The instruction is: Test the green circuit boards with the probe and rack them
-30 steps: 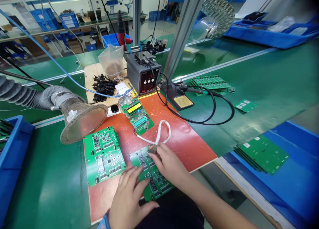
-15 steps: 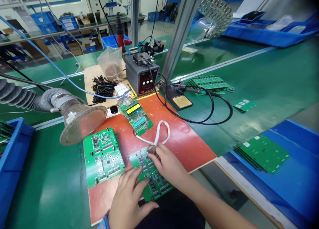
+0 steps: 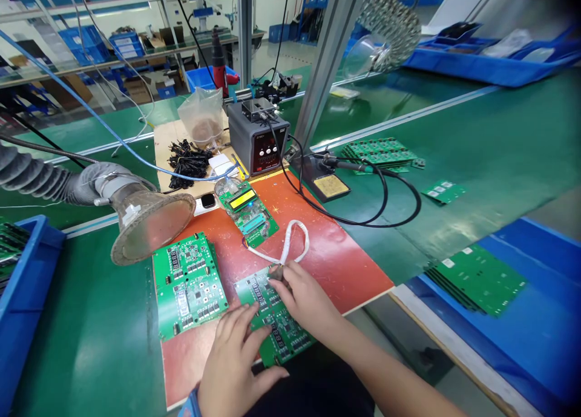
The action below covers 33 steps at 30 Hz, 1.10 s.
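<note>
A green tabletop [image 3: 476, 138] fills the view, with a red mat [image 3: 345, 253] lying on it at the near middle. To the right, lower down, a blue bin [image 3: 544, 344] holds a stack of green boards. A clear funnel [image 3: 149, 223] on a grey hose tilts over the mat's far-left corner. At the mat's far edge stands a grey station [image 3: 258, 141], its black lead looping over the tabletop to the right.

On the near part of the mat lies the board [image 3: 288, 338] — green, partly covered by both hands. A second board [image 3: 188, 284] lies just beside it to the left, untouched. Farther off, a small tester [image 3: 249, 211] with a lit yellow screen rests on the mat; a white cable [image 3: 302, 238] loops from it to the board's far edge.

The left hand [image 3: 231, 359] lies flat and released, fingers spread on the board's near-left part. The right hand [image 3: 308, 299] pinches a small dark plug [image 3: 278, 273] at the cable's end, against the board's far edge.
</note>
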{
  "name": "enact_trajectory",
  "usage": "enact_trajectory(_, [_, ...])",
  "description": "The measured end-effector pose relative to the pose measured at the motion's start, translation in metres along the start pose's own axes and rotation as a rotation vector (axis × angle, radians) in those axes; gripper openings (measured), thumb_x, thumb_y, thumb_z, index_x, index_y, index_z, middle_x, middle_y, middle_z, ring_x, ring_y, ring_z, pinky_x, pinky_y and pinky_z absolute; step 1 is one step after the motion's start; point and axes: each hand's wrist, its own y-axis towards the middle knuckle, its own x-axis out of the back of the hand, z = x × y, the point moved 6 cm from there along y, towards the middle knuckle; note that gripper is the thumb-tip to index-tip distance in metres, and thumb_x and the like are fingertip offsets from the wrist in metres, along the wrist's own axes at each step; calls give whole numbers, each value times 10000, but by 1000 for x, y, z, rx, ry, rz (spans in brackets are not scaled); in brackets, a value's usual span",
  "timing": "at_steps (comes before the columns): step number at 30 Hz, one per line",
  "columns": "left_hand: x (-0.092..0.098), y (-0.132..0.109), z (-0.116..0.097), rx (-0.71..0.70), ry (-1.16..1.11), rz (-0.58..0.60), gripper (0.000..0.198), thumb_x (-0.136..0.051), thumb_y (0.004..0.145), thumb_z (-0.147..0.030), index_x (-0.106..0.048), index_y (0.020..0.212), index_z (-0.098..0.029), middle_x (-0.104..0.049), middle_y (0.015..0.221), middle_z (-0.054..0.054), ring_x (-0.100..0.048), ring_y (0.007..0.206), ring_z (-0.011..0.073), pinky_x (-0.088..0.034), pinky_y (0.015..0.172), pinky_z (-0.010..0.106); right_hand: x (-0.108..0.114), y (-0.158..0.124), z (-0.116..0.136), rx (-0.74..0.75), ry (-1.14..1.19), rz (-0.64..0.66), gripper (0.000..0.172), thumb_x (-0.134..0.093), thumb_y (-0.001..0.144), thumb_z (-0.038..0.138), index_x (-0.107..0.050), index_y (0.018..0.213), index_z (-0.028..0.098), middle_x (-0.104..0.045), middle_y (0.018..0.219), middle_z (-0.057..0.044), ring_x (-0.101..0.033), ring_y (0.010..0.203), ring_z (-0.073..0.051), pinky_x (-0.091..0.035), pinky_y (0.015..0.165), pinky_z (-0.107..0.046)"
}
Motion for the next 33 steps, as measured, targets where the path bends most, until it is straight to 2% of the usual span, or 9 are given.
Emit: enact_trajectory(33, [-3,-3,2,11,-32,21,480,-670,707,-464,-541,1095,-213,-484,1258,136,-461,1143,310,-479,874,516,-1,-2,-2,-7,59,-20,135,-447,874,194,-564,909,136,-591,879,-90,-582,843,-214,-498,744,-359])
